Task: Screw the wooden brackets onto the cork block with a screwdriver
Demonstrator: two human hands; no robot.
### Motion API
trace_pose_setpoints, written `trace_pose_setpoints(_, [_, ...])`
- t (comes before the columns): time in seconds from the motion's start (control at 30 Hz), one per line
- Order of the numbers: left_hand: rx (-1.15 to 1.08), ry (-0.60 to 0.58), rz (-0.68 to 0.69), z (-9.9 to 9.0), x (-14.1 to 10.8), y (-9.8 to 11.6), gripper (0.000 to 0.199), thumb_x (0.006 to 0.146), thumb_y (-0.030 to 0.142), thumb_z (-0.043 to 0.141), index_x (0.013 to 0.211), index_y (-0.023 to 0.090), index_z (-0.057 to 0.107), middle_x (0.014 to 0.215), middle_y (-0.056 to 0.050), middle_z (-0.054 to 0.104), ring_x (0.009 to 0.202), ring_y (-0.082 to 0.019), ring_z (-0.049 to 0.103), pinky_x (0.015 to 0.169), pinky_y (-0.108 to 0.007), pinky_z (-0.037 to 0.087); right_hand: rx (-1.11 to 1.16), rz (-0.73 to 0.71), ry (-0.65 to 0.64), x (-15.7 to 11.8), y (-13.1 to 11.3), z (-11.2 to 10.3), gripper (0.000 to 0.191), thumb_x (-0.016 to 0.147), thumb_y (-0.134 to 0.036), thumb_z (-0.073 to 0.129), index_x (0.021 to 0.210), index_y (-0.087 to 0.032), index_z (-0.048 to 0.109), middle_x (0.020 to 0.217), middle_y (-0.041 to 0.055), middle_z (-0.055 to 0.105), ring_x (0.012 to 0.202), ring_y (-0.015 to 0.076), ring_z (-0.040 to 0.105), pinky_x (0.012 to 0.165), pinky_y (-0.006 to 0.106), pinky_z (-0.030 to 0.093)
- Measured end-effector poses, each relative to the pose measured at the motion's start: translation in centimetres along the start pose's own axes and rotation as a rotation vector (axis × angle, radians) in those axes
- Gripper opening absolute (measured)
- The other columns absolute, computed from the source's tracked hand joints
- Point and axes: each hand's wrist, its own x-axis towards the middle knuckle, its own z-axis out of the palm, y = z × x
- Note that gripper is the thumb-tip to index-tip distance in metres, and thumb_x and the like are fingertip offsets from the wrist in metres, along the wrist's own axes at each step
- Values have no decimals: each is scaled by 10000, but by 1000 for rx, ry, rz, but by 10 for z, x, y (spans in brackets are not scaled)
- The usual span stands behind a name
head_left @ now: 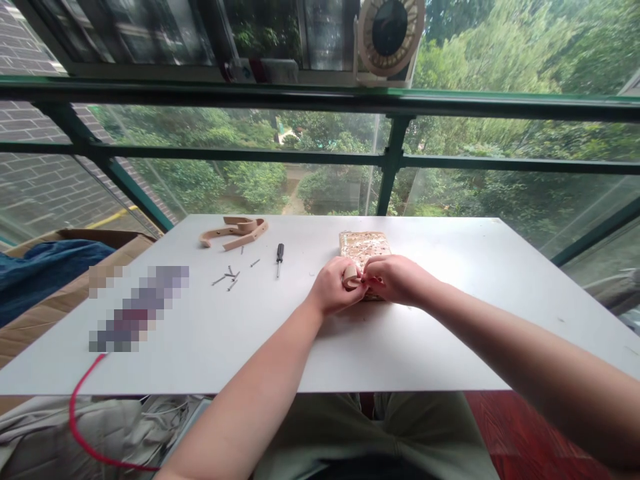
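Observation:
Near the middle of the white table, my left hand [332,288] is closed around a small tan curved piece [351,276]. My right hand [389,277] meets it from the right, its fingers pinched at the piece's right end; what they hold is too small to name. Beneath and behind both hands lies a patterned, woven-looking block [363,245], partly covered by them. Farther left, tan curved parts with holes [235,232] rest near the back edge. A black-handled screwdriver [280,257] lies between them and my hands, with several loose screws [230,275] to its left.
A blurred-out object [140,310] lies on the table's left side, with a red cable [73,413] hanging over the front edge. An open cardboard box [60,293] holding blue cloth stands left of the white table [465,353]. Green railing [320,100] runs behind.

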Motion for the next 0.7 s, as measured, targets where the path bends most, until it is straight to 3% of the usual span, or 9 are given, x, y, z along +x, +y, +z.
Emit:
trace_pose_setpoints(0.1, [-6,11,-23,1,-1,0,212,728,311,716,877,220,595,876,-21,646,835,-183,614,754,-301,516,-2,26,14,-1,2,-2,138,869,-194,560,862,-185,698,839,50,704,728,148,586,653,252,375])
trace_pose_setpoints(0.23, [15,0,-54,1,-2,-1,260,733,356,720,907,220,583,847,-15,635,785,-180,610,696,-292,509,-7,19,-13,4,1,-8,226,860,-177,552,1028,-218,697,902,38,729,759,155,600,673,255,389])
trace_pose_setpoints(0.4, [-51,-2,-97,0,-4,1,412,726,383,734,1058,235,540,911,-5,653,752,-159,622,675,-278,507,-31,-25,-88,15,0,-18,161,828,-169,587,861,-205,740,840,36,728,741,145,587,676,256,385])
trace_pose_setpoints(0.53, [-142,-2,-135,1,-5,0,575,717,373,751,1205,252,471,946,-6,667,800,-168,655,731,-293,531,-55,-40,-127,20,0,-21,189,821,-165,582,892,-208,752,856,46,731,715,137,577,654,255,370])
trace_pose_setpoints(0.7, [-154,8,-138,2,-5,-3,633,700,376,772,1239,253,465,942,-17,668,864,-194,669,771,-309,538,-89,-34,-154,21,-1,-22,174,833,-166,574,857,-207,742,871,44,725,715,132,558,652,256,354])
